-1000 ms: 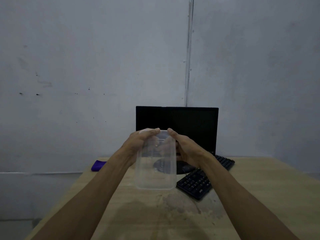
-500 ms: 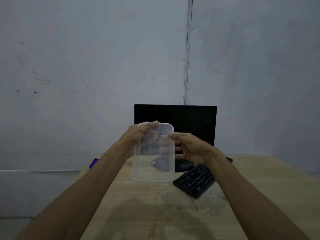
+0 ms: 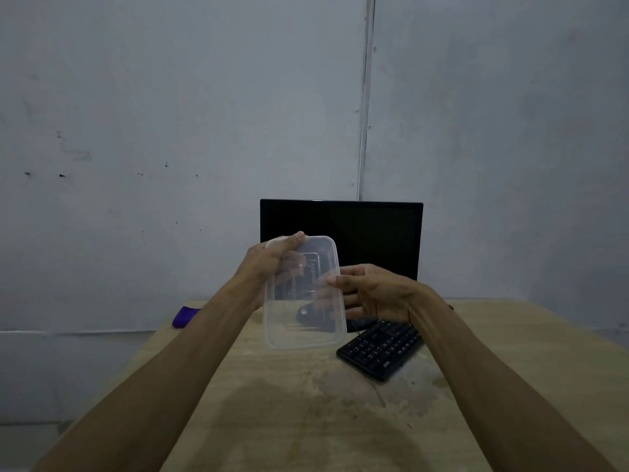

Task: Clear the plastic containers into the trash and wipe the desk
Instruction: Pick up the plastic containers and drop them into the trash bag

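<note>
Clear plastic container (image 3: pixel 304 294): a rectangular tub with rounded corners is held up in the air above the worktop, in front of the lower left part of the monitor; it is tilted, its long side roughly upright; a moulded panel is seen through its wall; whether anything is inside cannot be told.
Left hand (image 3: pixel 269 264): the container's upper left edge is gripped; the thumb is laid along the top rim and the fingers are curled behind the plastic, seen dimly through it.
Right hand (image 3: pixel 371 291): the container's right edge is met about midway up; the thumb tip is pressed on the near face at the rim, and the fingers are spread behind, partly visible through the plastic; the edge is pinched lightly.
Forearms: both are stretched forward from the lower corners of the view, bare.
Worktop (image 3: pixel 510 335): pale wood grain is shown; a dull stained patch (image 3: pixel 340 396) is spread across the middle, below the container and beside the keyboard.
Keyboard (image 3: pixel 381 349): black, set at an angle on the worktop, just right of the container's lower end and under the right wrist.
Monitor (image 3: pixel 374 233): black and dark, stood at the far edge behind both hands; its base is partly hidden by the container.
Purple object (image 3: pixel 183 316): small, lying at the far left edge of the worktop, well apart from the hands; its kind cannot be told.
Wall (image 3: pixel 170 114): grey, marked by small dark specks; a vertical seam is seen above the monitor.
</note>
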Demonstrator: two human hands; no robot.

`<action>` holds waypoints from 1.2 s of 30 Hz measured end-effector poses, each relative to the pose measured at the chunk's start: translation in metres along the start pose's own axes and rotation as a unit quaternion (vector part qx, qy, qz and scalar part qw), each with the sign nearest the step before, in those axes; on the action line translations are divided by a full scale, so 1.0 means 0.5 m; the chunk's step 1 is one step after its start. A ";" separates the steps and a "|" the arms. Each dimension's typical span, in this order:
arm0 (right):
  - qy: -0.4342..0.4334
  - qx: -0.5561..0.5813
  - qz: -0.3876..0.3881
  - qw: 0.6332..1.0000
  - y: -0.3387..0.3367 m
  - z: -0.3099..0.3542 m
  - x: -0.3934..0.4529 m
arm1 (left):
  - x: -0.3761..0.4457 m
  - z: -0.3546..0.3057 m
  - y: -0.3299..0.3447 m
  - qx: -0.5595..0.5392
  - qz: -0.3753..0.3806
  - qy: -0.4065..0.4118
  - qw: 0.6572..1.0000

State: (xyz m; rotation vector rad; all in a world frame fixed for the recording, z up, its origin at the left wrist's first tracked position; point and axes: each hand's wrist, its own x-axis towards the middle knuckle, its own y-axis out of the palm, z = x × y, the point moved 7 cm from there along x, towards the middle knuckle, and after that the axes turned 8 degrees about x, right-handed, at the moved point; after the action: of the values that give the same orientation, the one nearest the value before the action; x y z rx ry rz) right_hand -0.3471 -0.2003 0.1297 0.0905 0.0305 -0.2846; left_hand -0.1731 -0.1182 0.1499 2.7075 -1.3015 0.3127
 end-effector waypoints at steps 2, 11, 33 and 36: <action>0.028 -0.031 0.015 0.999 0.004 -0.016 -0.005 | 0.006 0.011 -0.014 -0.028 -0.025 -0.023 0.999; 0.022 0.023 0.009 0.999 0.017 -0.044 -0.001 | 0.011 0.019 -0.052 -0.086 -0.091 -0.048 0.991; -0.192 0.153 -0.232 0.941 -0.007 -0.012 0.026 | -0.017 0.059 -0.105 -0.100 -0.069 -0.070 0.990; -0.171 0.158 -0.211 0.949 -0.009 -0.007 0.020 | -0.023 0.049 -0.103 -0.062 -0.074 -0.053 0.994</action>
State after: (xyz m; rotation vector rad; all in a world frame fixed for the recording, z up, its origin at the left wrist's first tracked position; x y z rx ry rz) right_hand -0.3387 -0.2071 0.1252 0.3548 -0.3463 -0.7298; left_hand -0.1367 -0.0822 0.1221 2.7271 -1.0965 0.0698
